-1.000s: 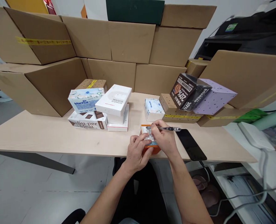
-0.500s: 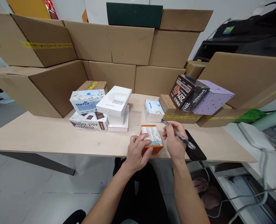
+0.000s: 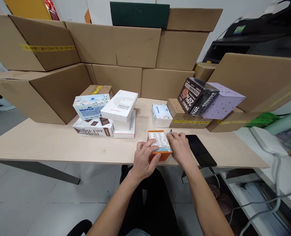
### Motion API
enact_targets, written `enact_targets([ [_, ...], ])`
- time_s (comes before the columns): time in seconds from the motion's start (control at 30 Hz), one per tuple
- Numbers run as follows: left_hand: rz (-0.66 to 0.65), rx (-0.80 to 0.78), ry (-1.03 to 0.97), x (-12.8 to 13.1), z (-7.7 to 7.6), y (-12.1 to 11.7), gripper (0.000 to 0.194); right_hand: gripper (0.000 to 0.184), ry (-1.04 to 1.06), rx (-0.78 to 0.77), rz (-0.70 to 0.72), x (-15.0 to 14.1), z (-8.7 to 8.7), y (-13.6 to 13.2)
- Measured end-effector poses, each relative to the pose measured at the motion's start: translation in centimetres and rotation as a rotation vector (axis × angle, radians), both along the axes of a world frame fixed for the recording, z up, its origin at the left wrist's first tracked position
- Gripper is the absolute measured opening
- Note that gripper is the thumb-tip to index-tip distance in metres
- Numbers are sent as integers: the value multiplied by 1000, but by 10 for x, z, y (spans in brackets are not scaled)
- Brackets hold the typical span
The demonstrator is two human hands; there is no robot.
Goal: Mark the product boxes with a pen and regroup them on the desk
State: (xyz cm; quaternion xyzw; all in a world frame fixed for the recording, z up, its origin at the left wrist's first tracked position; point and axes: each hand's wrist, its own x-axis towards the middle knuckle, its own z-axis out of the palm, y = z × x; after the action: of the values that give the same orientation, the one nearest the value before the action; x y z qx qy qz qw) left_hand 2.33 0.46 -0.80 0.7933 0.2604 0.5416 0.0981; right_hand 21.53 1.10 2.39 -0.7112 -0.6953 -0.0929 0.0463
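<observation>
A small orange box [image 3: 161, 139] with a white printed label on top stands near the table's front edge. My left hand [image 3: 146, 158] grips its left and front, fingers over the label and thumb against the front face. Just right of the box, my right hand [image 3: 181, 147] is low at the tabletop, fingers curled around a pen. Only the dark end of the pen [image 3: 170, 132] pokes out past the knuckles; the rest is hidden under the hand. A black smartphone [image 3: 201, 150] lies flat to the right, its cable hanging off the edge.
Left stand a Manhua tissue pack [image 3: 91, 107], a Su-per Meal box [image 3: 93, 127] and a power bank box [image 3: 120, 106] on white boxes. A small tissue pack [image 3: 161, 116], black box [image 3: 197, 96] and purple box [image 3: 224, 101] are right. Cardboard walls [image 3: 128, 80] enclose the back.
My right hand has lowered toward the table beside the orange box and turned palm down, taking the pen with it and uncovering more of the smartphone. My left hand stays on the box.
</observation>
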Motion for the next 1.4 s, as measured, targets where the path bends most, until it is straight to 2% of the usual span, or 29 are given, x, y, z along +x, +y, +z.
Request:
enact_targets([
  [0.1,4,10,-8,0,0,0,25,41,38,-37,21,0,2,1],
  [0.2,2,11,-18,0,1,0,24,46,89,53,-38,15,-3,-14],
  [0.27,-8,10,-18,0,2,0,25,49,111,136,-174,32,-9,-32],
  [0.3,-14,13,-18,0,2,0,25,57,119,161,-274,42,-11,-42],
  [0.37,-18,19,-21,0,3,0,26,79,137,133,-473,62,-17,-61],
  [0.43,-11,17,-26,0,2,0,26,92,181,59,-555,78,-20,-75],
  [0.53,-1,5,-31,1,1,0,26,89,234,-25,-484,90,-22,-83],
  [0.7,-1,12,-36,1,0,0,25,75,193,-5,-433,85,-17,-81],
  [0.87,9,18,-36,0,1,0,25,80,194,14,-398,78,-10,-86],
  [1.0,23,30,-30,0,1,-1,26,82,309,48,-383,70,-9,-99],
  [1.17,29,17,-35,-1,4,-5,29,85,632,197,-350,50,-7,-122],
  [1.27,38,13,-49,-3,5,-5,39,84,838,357,-332,28,-6,-132],
  [1.4,38,15,-191,-6,-4,-9,46,81,1038,576,-228,-8,-6,-137],
])
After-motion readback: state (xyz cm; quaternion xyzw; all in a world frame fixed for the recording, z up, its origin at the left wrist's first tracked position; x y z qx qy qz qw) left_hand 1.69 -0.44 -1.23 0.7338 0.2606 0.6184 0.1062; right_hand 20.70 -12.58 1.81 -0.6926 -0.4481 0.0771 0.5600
